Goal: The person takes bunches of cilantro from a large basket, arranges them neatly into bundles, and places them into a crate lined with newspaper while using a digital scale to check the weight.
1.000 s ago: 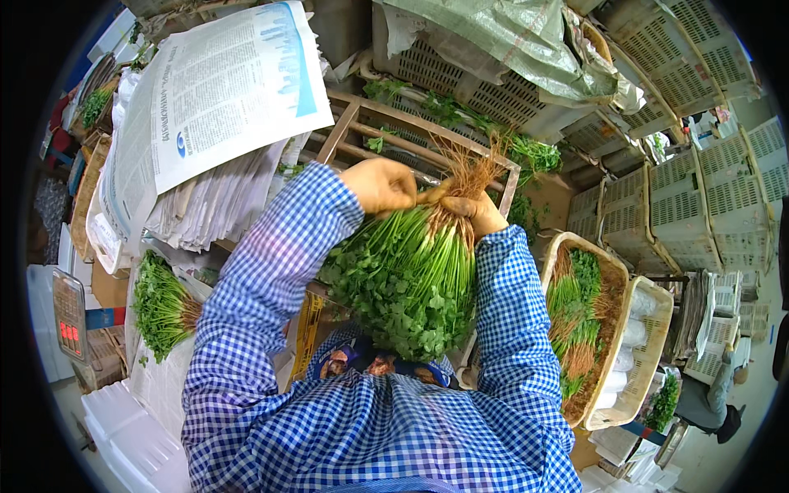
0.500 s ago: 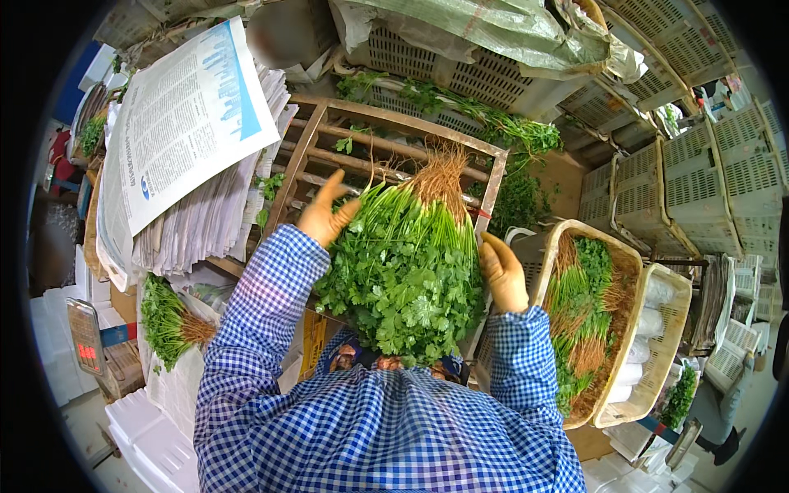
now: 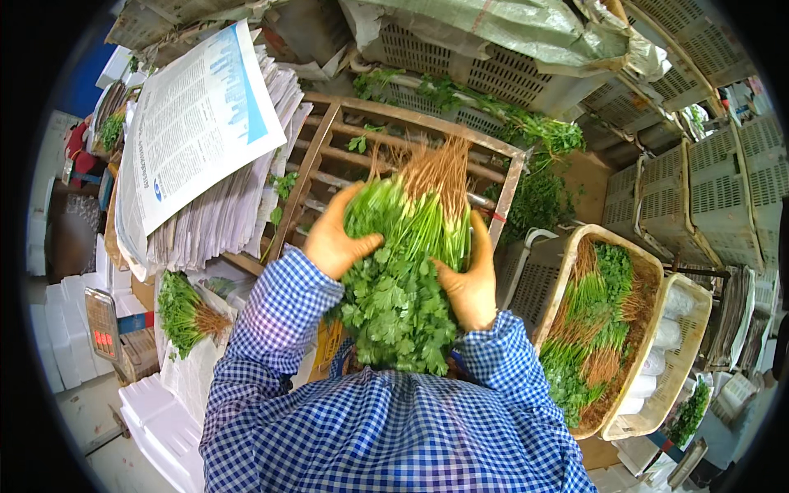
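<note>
A large bunch of leafy green herbs lies before me over a slatted wooden rack, its brown roots pointing away and its leaves toward me. My left hand wraps round the left side of the bunch, thumb across the stems and fingertips partly hidden in the greens. My right hand grips the opposite side, thumb pressed on the leaves and fingers curved along the outer stems. Both checked sleeves come in from below.
Newspapers are stacked left, above another herb bunch. Right, a cream crate holds rooted bunches beside one with white rolls. Plastic crates stand behind. A scale and white foam boxes are at left.
Both hands were on the stems near the roots, then spread apart and open beside the bunch. Now they have closed in on its two sides, and the bunch looks narrower.
</note>
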`<state>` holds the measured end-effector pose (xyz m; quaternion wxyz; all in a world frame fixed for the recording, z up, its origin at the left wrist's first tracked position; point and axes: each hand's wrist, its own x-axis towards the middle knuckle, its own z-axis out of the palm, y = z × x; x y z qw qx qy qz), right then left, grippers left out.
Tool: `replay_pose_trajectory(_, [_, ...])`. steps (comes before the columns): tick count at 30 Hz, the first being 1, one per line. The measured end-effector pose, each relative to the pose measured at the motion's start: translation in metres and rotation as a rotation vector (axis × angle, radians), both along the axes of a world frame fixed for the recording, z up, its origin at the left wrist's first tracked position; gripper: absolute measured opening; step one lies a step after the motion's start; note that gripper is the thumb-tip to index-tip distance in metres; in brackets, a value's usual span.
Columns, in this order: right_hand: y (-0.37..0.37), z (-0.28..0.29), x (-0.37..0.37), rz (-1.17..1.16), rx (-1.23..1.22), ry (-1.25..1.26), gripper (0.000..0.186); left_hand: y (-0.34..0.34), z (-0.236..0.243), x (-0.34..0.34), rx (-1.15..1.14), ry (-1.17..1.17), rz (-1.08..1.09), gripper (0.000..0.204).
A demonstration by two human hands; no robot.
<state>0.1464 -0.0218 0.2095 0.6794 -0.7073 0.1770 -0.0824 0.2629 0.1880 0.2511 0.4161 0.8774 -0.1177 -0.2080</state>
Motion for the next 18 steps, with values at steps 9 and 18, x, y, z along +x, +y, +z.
replay_pose_trajectory(9, [-0.020, -0.022, 0.008, 0.162, -0.349, 0.166, 0.082, 0.037, -0.025, 0.022, 0.358, -0.021, 0.033, 0.098])
replay_pose_trajectory(18, [0.018, -0.017, 0.041, 0.412, -1.017, -0.149, 0.053, -0.011, -0.031, -0.028, 0.326, -0.567, -0.371, 0.075])
